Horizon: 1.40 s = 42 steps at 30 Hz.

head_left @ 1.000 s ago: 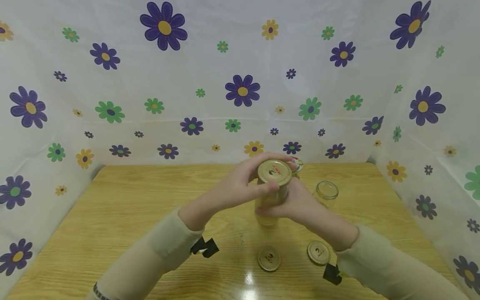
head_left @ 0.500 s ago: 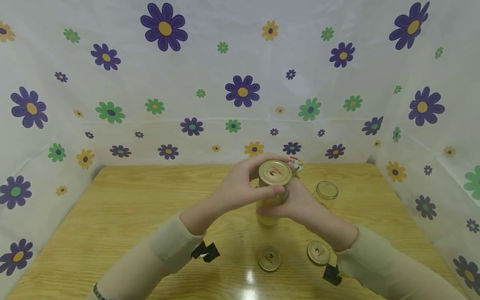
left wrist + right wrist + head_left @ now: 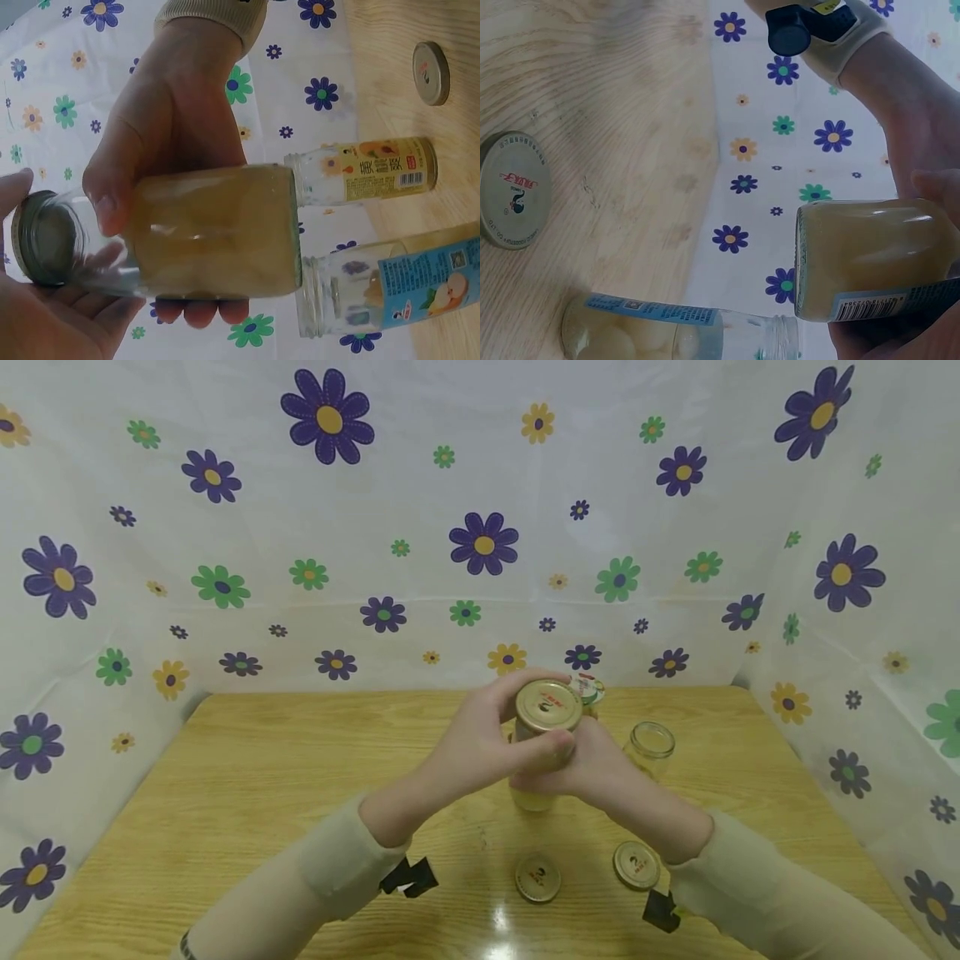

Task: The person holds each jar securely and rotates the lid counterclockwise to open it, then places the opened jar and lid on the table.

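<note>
My left hand curls over the gold lid of a glass jar, thumb along the near side, fingers round the far side. Below it my right hand grips the jar's body, fingers partly hidden behind the glass. Cloudy tan contents fill much of the glass jar, lying sideways in the left wrist view, with a narrower neck under the lid. In the right wrist view a blue label with a barcode shows near its base. The jar's base is about level with the mouths of the standing jars.
An uncovered jar with a blue label and one with a yellow label stand on the wooden table. Two loose gold lids, one nearer the middle and one farther right, lie in front. A small patterned round object sits behind my hands.
The gold lid's print has turned counterclockwise as seen in the head view. My left thumb has slid rightward along its near side. My right hand stays about the jar.
</note>
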### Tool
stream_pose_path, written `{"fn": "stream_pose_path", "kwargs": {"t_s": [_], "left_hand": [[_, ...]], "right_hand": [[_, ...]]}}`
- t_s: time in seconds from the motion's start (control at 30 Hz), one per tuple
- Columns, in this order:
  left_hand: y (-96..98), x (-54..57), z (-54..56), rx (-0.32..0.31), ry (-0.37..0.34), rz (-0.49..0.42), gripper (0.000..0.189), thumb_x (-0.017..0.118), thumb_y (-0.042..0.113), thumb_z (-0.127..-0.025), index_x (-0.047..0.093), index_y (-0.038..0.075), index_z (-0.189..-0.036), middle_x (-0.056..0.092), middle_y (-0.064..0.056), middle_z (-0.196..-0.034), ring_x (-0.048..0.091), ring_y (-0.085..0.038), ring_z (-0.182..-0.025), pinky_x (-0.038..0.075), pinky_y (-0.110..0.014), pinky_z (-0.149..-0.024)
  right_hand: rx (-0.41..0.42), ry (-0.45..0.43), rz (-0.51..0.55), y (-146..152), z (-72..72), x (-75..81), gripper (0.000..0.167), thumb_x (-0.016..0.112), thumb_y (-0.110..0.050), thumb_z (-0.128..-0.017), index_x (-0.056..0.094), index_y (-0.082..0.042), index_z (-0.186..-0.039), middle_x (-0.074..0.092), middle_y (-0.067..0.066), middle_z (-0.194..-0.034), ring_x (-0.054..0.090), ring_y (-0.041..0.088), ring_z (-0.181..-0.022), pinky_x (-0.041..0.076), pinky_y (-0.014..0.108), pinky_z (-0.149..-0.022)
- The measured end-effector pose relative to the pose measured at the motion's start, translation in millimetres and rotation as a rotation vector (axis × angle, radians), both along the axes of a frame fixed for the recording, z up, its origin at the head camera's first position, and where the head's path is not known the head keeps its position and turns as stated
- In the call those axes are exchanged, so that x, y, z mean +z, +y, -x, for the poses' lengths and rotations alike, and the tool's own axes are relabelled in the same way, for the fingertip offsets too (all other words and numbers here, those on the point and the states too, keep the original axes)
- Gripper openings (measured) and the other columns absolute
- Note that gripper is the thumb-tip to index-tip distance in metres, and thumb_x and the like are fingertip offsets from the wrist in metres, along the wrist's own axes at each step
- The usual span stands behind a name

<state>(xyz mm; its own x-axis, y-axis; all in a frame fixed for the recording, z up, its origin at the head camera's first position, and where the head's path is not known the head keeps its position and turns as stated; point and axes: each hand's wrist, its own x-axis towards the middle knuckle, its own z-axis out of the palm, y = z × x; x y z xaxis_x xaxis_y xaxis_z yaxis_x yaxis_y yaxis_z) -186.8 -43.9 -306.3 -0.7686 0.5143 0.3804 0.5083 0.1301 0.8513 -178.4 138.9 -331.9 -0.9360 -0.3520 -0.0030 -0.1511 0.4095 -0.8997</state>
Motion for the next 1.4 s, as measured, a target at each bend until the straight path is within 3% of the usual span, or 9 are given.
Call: {"fn": "stream_pose_path", "kwargs": {"t_s": [0.3,0.6,0.93,1.13,1.23,1.4], "left_hand": [[-8.6,3.5,0.6,-0.083,0.067,0.038,0.058,0.070,0.013,-0.097,0.052,0.004,-0.151,0.064,-0.015,-0.147,0.060,-0.030,-0.141,0.047,-0.048,-0.122],[-6.7,1.7,0.6,0.013,0.022,0.021,0.056,0.079,0.011,-0.092,0.060,0.007,-0.145,0.068,-0.010,-0.141,0.061,-0.026,-0.139,0.048,-0.045,-0.121],[-7.6,1.2,-0.3,0.073,0.008,-0.012,0.056,0.085,0.008,-0.087,0.065,0.008,-0.139,0.071,-0.008,-0.137,0.065,-0.025,-0.134,0.049,-0.044,-0.119],[-8.5,0.3,-0.6,0.077,0.016,-0.045,0.054,0.085,0.006,-0.087,0.065,0.006,-0.137,0.072,-0.009,-0.134,0.067,-0.024,-0.131,0.051,-0.043,-0.118],[-9.7,-0.8,0.2,0.070,0.025,-0.053,0.053,0.086,0.013,-0.088,0.066,0.008,-0.137,0.073,-0.007,-0.133,0.067,-0.022,-0.130,0.051,-0.043,-0.117],[-12.4,-2.7,1.1,0.060,0.032,-0.061,0.060,0.087,0.037,-0.089,0.066,0.010,-0.138,0.073,-0.006,-0.134,0.067,-0.022,-0.131,0.051,-0.043,-0.118]], "right_hand": [[0.011,-0.036,0.072,-1,-0.8,-1.4,0.075,0.091,-0.014,-0.079,0.056,-0.004,-0.144,0.066,0.017,-0.142,0.063,0.034,-0.132,0.048,0.055,-0.117],[-0.010,-0.064,0.056,-4,1.2,-1.9,0.072,0.091,-0.015,-0.078,0.059,-0.002,-0.141,0.069,0.018,-0.138,0.066,0.032,-0.126,0.051,0.053,-0.114],[-0.010,-0.082,0.051,-6,0.6,-2.0,0.067,0.091,-0.015,-0.078,0.062,-0.003,-0.138,0.072,0.017,-0.134,0.069,0.030,-0.121,0.055,0.051,-0.110],[-0.005,-0.080,0.049,-8,1.1,-0.3,0.068,0.091,-0.014,-0.079,0.061,-0.003,-0.138,0.071,0.016,-0.134,0.069,0.030,-0.121,0.053,0.052,-0.112],[-0.002,-0.076,0.054,-9,1.5,0.2,0.064,0.091,-0.014,-0.078,0.063,-0.003,-0.135,0.072,0.016,-0.131,0.070,0.029,-0.119,0.054,0.051,-0.111],[0.004,-0.090,0.052,-11,0.3,0.6,0.055,0.091,-0.014,-0.079,0.067,-0.005,-0.127,0.075,0.013,-0.123,0.072,0.024,-0.111,0.056,0.047,-0.107]]}}
